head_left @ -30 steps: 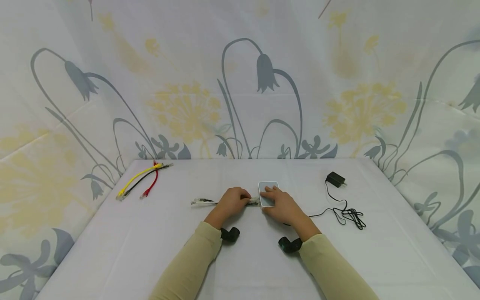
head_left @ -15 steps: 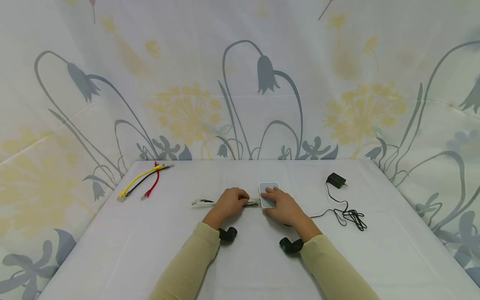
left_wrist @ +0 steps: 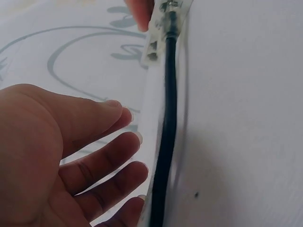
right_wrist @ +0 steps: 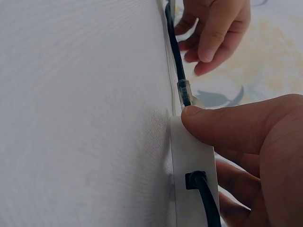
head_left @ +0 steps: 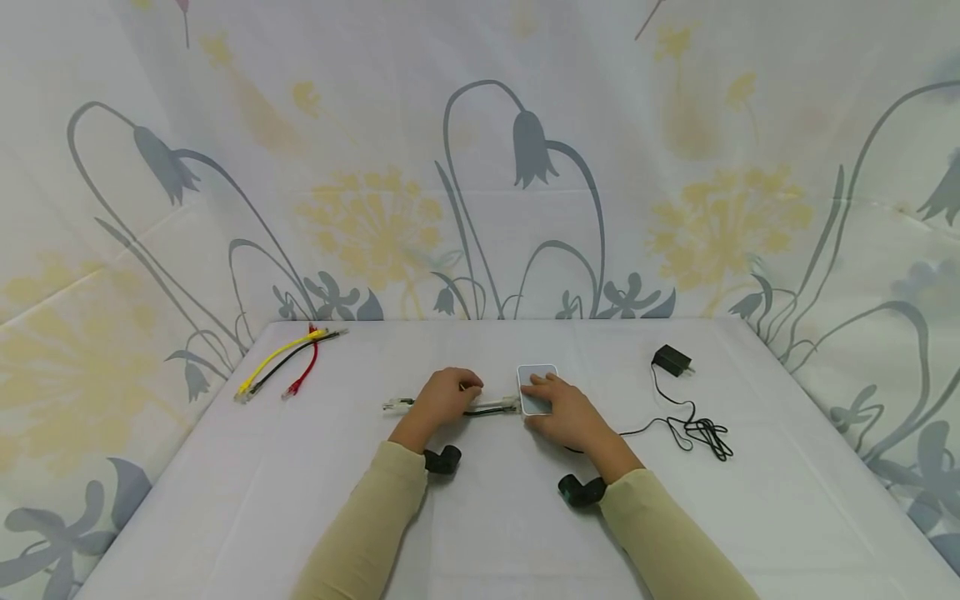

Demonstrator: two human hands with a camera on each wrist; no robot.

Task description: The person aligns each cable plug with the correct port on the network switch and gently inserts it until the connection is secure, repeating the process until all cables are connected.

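Observation:
A small white network switch (head_left: 537,372) lies mid-table, gripped at its sides by my right hand (head_left: 564,415); in the right wrist view the thumb presses one edge, fingers behind. A black network cable (left_wrist: 169,94) and a white network cable (head_left: 483,406) run left from the switch's port side. The black cable's clear plug (left_wrist: 170,23) sits at a port; two ports beside it show dark openings. My left hand (head_left: 438,398) hovers beside the cables, fingers loosely bent, holding nothing. A black power cord (right_wrist: 208,203) enters the switch's side.
Yellow (head_left: 273,357), black (head_left: 288,361) and red (head_left: 303,371) network cables lie at the back left. At the right is a black power adapter (head_left: 672,359), its cord (head_left: 705,432) coiled in front. A patterned curtain (head_left: 480,242) rises behind the table.
My left hand has moved left along the cables, away from the switch, uncovering more of the black and white cables. The right hand and the switch have stayed in place.

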